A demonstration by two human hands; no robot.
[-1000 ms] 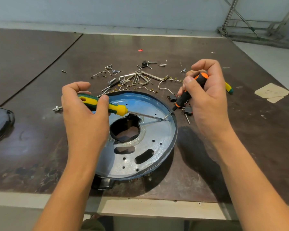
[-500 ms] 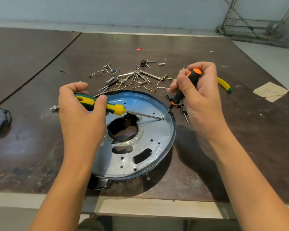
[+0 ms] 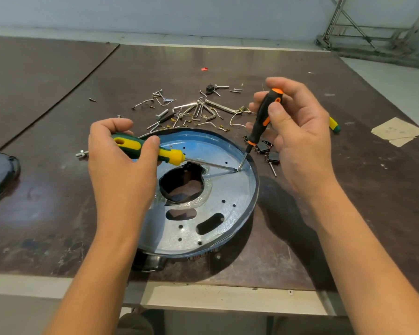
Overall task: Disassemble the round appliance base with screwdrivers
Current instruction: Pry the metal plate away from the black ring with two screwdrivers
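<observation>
Two screwdrivers meet tip to tip on the round appliance base (image 3: pixel 224 199), at a spot just inside its right rim. The left hand (image 3: pixel 121 165) grips the green-yellow screwdriver (image 3: pixel 162 154) by the handle: thumb (image 3: pixel 152 144) laid on the near side, index curled over the far side, other fingers wrapped under and hidden. Its shaft runs nearly flat across the base, over the edge of the big ragged centre hole. The right hand (image 3: pixel 300 141) pinches the black-orange screwdriver (image 3: pixel 261 119), which stands steep and tilts a bit to the right at the top. Its thumb pad (image 3: pixel 277 113) presses the handle front, the index arches above the orange cap w/o clearly touching it, and the other fingertips show just behind the handle on its left; can't tell how hard they press. The base lies on the dark table (image 3: pixel 58 197) near the front edge, btwn both forearms, metal plate w/ slots and small holes facing up. Behind it is a scatter of screws, wire bits and bent metal pieces (image 3: pixel 194 110). Black clips (image 3: pixel 264 148) lie just beside the right rim. A bolt (image 3: pixel 82 154) lies left of the left hand, paper scraps (image 3: pixel 394 131) far right.
</observation>
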